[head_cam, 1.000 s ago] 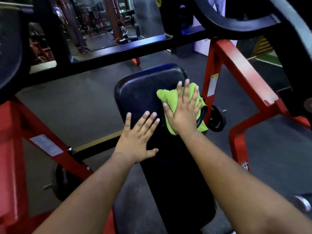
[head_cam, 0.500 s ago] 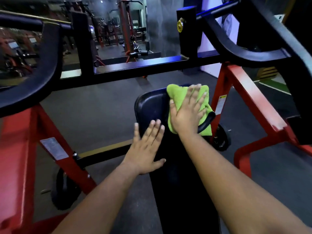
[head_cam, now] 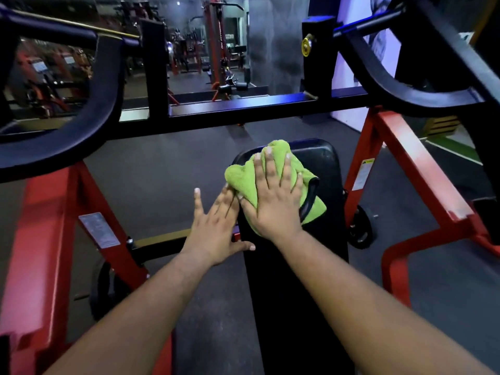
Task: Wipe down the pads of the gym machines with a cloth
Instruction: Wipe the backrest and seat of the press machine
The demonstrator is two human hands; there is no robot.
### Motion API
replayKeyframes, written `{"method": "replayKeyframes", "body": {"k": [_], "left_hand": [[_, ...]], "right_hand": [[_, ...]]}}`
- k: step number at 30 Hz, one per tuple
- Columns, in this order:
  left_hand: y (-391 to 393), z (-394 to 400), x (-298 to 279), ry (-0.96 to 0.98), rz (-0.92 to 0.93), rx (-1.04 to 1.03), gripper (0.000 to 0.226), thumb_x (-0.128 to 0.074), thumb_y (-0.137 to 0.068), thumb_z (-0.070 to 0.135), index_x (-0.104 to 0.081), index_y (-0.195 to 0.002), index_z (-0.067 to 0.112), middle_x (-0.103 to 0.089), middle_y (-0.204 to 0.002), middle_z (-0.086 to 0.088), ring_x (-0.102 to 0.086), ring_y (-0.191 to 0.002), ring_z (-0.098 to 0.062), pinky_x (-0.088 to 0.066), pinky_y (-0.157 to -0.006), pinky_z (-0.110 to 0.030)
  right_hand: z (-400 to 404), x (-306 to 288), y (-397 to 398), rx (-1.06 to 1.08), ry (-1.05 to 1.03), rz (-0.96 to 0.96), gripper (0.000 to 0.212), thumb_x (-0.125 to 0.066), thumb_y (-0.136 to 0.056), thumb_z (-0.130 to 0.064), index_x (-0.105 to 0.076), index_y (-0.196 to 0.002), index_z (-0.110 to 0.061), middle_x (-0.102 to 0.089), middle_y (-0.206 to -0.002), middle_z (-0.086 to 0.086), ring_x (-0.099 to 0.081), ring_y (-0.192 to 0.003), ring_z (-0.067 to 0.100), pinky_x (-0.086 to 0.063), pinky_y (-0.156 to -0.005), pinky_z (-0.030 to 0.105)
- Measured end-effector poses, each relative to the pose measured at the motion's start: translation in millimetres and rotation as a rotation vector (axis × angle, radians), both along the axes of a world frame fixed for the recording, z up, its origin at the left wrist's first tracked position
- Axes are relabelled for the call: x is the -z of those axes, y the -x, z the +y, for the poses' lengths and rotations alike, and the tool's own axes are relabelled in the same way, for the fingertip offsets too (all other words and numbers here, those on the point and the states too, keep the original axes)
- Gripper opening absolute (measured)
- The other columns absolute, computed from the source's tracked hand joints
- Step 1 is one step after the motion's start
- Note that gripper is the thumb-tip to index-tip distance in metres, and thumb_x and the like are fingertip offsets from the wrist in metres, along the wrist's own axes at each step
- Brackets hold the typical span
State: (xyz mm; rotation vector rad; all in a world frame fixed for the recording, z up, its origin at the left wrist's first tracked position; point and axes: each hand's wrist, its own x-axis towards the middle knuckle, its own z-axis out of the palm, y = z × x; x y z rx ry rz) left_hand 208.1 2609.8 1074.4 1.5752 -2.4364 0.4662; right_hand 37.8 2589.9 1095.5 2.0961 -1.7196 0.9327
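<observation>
A long black bench pad (head_cam: 328,169) runs away from me between the red frame legs of the machine. A lime-green cloth (head_cam: 239,178) lies bunched on the pad's far part, one corner hanging over a black handle at the pad's right side. My right hand (head_cam: 273,198) presses flat on the cloth, fingers spread. My left hand (head_cam: 215,230) rests flat on the pad's left edge, fingers apart, holding nothing and touching the cloth's left side.
Red frame legs (head_cam: 405,163) stand on both sides of the pad. A black crossbar (head_cam: 243,109) and curved black arms (head_cam: 67,136) pass over the pad's far end. Dark rubber floor (head_cam: 162,171) lies around, and other machines show behind.
My right hand slid the cloth from the pad's right edge toward the left and far end. My left hand followed forward along the left edge. My view lifted and shows more crossbar.
</observation>
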Motion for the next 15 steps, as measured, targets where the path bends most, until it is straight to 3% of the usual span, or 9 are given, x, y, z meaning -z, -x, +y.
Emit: {"method": "replayKeyframes", "body": {"k": [1,3,5,8,11,15], "left_hand": [[0.5,0.4,-1.0,-0.021,-0.011,-0.014,0.132,-0.044,-0.071,0.092,0.011,-0.158,0.01,0.007,-0.167,-0.01,0.012,-0.156,-0.013,0.0,-0.115,-0.078],[2.5,4.5,-3.3,-0.052,-0.007,-0.026,0.134,-0.046,-0.073,0.09,0.027,-0.155,0.014,0.029,-0.165,-0.007,0.024,-0.154,-0.015,0.011,-0.115,-0.075],[6.0,10.7,-8.4,-0.079,0.03,-0.024,0.137,-0.052,-0.076,0.086,0.039,-0.15,0.016,0.044,-0.16,0.0,0.03,-0.152,-0.015,0.021,-0.115,-0.07],[4.9,12.8,-13.3,-0.149,0.226,0.058,0.144,-0.069,-0.074,0.076,0.042,-0.149,0.022,0.037,-0.163,0.01,0.019,-0.155,-0.009,0.021,-0.12,-0.06],[-7.7,11.1,-15.1,-0.224,0.458,0.149,0.148,-0.079,-0.07,0.07,0.04,-0.149,0.029,0.013,-0.167,0.015,-0.001,-0.155,-0.004,0.006,-0.128,-0.048],[-13.5,25.3,-13.0,-0.278,0.349,0.198,0.143,-0.054,-0.065,0.094,0.036,-0.153,0.025,0.033,-0.164,0.013,0.022,-0.152,-0.001,0.009,-0.128,-0.046]], "right_hand": [[-4.4,-1.5,11.5,-0.047,0.014,0.076,0.09,-0.035,-0.092,-0.071,-0.002,-0.164,-0.028,0.012,-0.171,-0.004,0.008,-0.157,0.038,-0.008,-0.118,0.072],[-21.0,-11.6,46.0,-0.043,0.062,0.175,0.09,-0.039,-0.09,-0.07,-0.001,-0.163,-0.033,0.003,-0.172,-0.003,0.004,-0.157,0.036,-0.01,-0.113,0.079],[-35.0,-23.4,63.2,0.063,0.026,0.037,0.086,-0.04,-0.093,-0.068,0.001,-0.162,-0.036,0.004,-0.172,-0.002,0.005,-0.158,0.032,-0.007,-0.114,0.079],[-22.5,-19.3,17.8,0.179,0.028,-0.221,0.084,-0.037,-0.097,-0.066,-0.001,-0.164,-0.031,0.007,-0.172,-0.004,0.008,-0.158,0.029,-0.006,-0.12,0.07],[6.0,20.3,-7.4,0.09,0.071,-0.12,0.088,-0.045,-0.094,-0.063,-0.008,-0.165,-0.026,-0.003,-0.172,-0.003,0.0,-0.159,0.03,-0.013,-0.121,0.065],[53.1,98.6,19.7,-0.056,0.06,0.084,0.102,-0.059,-0.084,-0.063,-0.007,-0.164,-0.026,-0.007,-0.172,0.001,-0.004,-0.158,0.033,-0.02,-0.117,0.068]]}}
